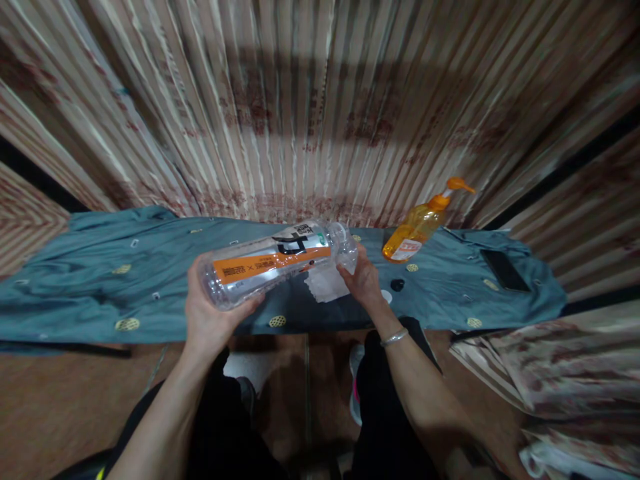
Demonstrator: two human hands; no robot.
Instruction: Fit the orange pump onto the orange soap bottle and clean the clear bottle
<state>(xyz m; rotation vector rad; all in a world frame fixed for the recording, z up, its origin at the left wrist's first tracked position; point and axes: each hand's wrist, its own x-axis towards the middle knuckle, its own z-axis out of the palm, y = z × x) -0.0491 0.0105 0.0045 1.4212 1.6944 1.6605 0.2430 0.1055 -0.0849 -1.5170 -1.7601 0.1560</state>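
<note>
My left hand (213,313) is wrapped round the base of a large clear plastic bottle (273,261) with an orange and silver label. The bottle lies tilted sideways above the table, its neck pointing right and slightly up. At the neck end, my right hand (364,277) has its fingers closed on a small clear plastic container (345,245). This container touches or overlaps the bottle's mouth; I cannot tell exactly how they meet. Below them a crumpled white tissue (327,283) rests on the cloth. Inside the large bottle no clear liquid level shows.
A pump bottle (413,233) of amber liquid stands at the back right. Nearer are a small black object (397,285) and a white disc (386,296). A dark phone (505,270) lies far right on the green cloth (160,267). Striped fabric (280,120) hangs behind.
</note>
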